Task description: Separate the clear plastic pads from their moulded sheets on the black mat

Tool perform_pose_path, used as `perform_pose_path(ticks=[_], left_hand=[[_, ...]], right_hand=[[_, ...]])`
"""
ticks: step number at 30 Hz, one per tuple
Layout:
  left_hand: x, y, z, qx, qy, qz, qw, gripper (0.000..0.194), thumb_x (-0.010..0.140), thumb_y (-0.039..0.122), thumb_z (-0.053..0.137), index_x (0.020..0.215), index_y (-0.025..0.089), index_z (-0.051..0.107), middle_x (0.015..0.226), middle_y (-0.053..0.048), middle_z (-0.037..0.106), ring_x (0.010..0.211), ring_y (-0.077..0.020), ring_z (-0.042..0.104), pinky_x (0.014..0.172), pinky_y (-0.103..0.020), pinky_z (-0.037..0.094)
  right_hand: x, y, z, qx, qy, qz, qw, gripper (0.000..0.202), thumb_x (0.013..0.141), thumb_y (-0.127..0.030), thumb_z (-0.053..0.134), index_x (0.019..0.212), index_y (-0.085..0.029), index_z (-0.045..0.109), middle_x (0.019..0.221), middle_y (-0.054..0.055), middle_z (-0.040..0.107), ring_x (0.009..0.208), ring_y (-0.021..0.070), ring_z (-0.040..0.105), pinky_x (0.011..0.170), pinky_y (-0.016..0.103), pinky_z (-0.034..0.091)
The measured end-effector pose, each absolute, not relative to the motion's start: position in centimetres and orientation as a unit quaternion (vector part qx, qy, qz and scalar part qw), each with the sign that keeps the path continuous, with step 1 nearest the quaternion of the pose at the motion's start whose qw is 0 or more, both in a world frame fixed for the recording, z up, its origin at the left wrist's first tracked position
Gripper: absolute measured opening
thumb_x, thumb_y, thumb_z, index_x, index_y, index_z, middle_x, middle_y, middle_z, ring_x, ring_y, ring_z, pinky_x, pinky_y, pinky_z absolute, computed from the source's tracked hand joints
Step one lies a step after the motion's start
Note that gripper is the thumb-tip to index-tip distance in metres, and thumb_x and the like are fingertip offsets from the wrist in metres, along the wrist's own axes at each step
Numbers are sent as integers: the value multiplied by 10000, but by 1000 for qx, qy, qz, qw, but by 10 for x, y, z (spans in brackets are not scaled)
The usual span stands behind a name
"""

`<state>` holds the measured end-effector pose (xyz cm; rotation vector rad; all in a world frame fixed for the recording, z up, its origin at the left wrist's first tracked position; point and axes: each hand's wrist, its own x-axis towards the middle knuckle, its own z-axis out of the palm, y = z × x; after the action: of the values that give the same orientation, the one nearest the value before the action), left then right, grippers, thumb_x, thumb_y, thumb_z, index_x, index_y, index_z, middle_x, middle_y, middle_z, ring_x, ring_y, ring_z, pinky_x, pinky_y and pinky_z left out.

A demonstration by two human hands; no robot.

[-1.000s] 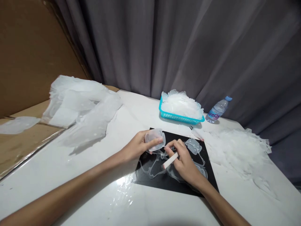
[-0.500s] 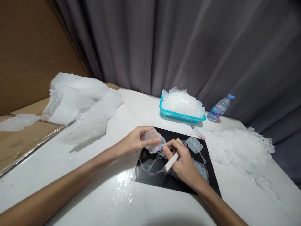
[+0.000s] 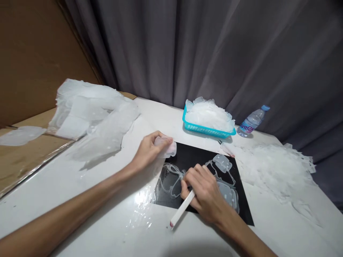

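Observation:
My left hand (image 3: 154, 147) pinches a small frosted, translucent plastic piece (image 3: 171, 150) near the upper left corner of a black mat (image 3: 193, 151). My right hand (image 3: 200, 185) is closed around a slim white stick (image 3: 180, 212), whose reddish end points down toward me. What sits at its other end is hidden by my fingers. Beside these fingers, thin clear plastic outlines (image 3: 173, 175) lie on the mat's left part. To the right of the hand are a small frosted piece (image 3: 222, 163) in a thin frame and a larger frosted piece (image 3: 229, 196).
A turquoise basket (image 3: 210, 132) heaped with frosted pieces stands at the back, next to a water bottle (image 3: 253, 122). A pile of translucent scraps (image 3: 278, 171) lies right. Stacked frosted sheets (image 3: 93, 117) lie left, partly on cardboard (image 3: 34, 157). A grey curtain (image 3: 200, 46) hangs behind.
My left hand has moved left and slightly up with the plastic piece, away from my right hand. The right hand has turned and moved slightly down, the stick now reaching further toward me.

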<state>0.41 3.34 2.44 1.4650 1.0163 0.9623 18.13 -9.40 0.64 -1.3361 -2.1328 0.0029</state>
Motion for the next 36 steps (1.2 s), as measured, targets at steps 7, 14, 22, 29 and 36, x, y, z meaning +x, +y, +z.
perform_pose_path(ticks=[7,14,22,29,36], left_hand=[[4,25,35,654,302,273,637,274,894,425,739,922,154,713,806,-24,720,706,-143,652,659,-244,491],[9,11,36,670,266,267,640,223,926,381,717,915,158,715,808,-5,676,700,-122,612,631,-222,460],[7,10,34,669,203,282,657,142,952,306,710,941,167,733,898,-35,748,830,-154,691,731,-252,529],[7,9,28,633,123,263,718,93,988,250,678,1006,175,728,1241,-103,758,1133,-232,721,961,-384,567],[6,7,21,750,174,220,600,251,1001,370,652,1222,256,689,1323,-68,709,1244,-253,658,1049,-402,516]], right_hand=[[219,-77,9,-621,-654,86,424,156,1055,-296,515,1096,-235,653,1088,79,669,1043,269,572,912,426,437],[207,-94,14,-559,-652,210,467,116,997,-315,642,1079,-284,717,909,16,685,819,208,579,743,355,466],[203,-103,27,-513,-698,106,488,110,945,-201,717,1028,-270,692,950,26,736,862,225,610,766,391,466],[200,-108,35,-467,-731,-32,497,198,924,-69,691,1044,-226,689,889,33,735,791,199,625,716,377,480],[216,-107,43,-510,-721,-69,464,132,914,-85,673,976,-200,661,911,36,712,831,189,600,753,341,484]])
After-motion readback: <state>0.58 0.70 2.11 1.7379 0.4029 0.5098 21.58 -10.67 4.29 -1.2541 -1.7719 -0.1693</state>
